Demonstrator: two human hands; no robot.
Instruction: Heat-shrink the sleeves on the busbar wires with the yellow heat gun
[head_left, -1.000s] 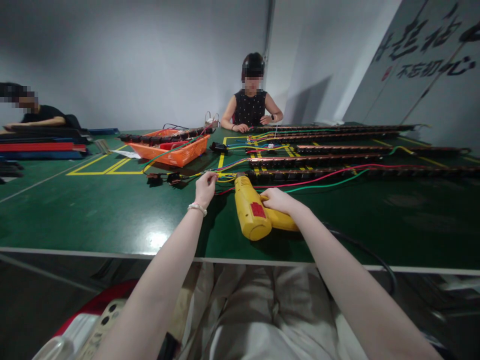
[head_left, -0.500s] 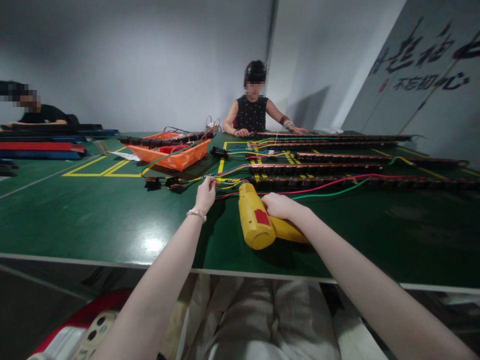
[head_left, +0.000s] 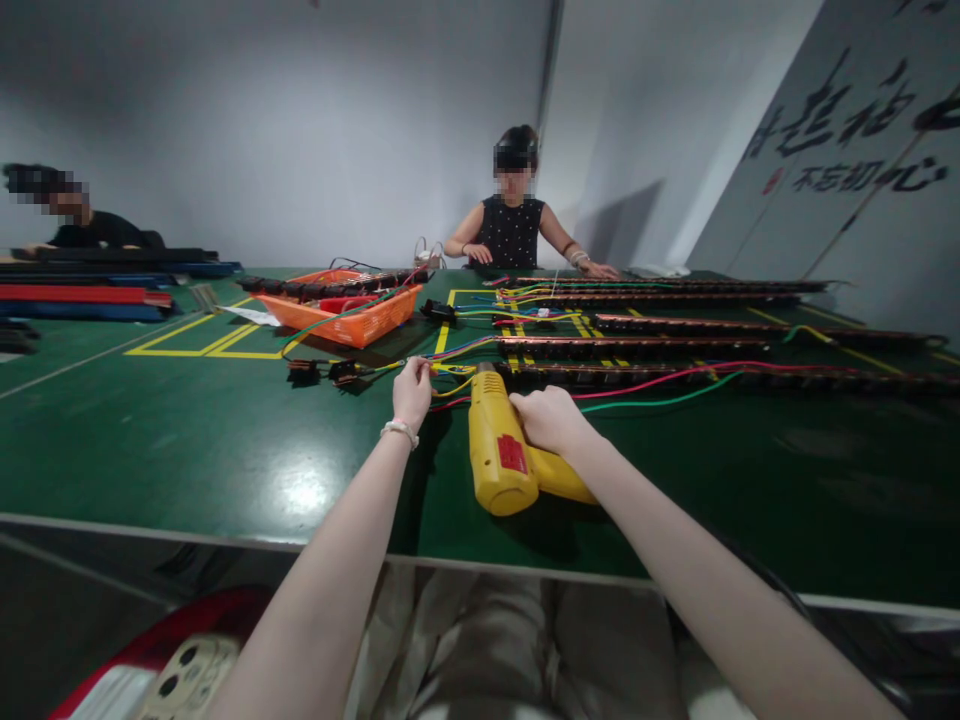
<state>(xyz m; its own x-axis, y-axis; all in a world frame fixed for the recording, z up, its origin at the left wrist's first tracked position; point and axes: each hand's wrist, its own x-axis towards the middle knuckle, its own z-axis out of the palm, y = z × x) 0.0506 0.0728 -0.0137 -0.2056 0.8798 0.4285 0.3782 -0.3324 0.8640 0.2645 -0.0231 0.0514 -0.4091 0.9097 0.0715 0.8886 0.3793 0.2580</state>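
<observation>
My right hand (head_left: 550, 417) is wrapped round the handle of a yellow heat gun (head_left: 499, 452) with a red label, which lies on the green table (head_left: 187, 440) with its nozzle aimed away from me at a bunch of coloured wires (head_left: 450, 368). My left hand (head_left: 412, 388), with a bead bracelet on the wrist, pinches those wires just left of the nozzle. The wires run right to several long dark strips (head_left: 675, 345) laid across the table and left to small black connectors (head_left: 330, 372).
An orange basket (head_left: 352, 310) with parts stands at the back left beside yellow floor-tape lines. A person in a dark top sits across the table, hands on the strips. Another person sits far left behind red and blue bars (head_left: 82, 298). The table's near edge is close to my lap.
The view has tilted and shifted slightly. My hands, the heat gun and the wires keep the same hold. The person opposite has stretched an arm out onto the far strips.
</observation>
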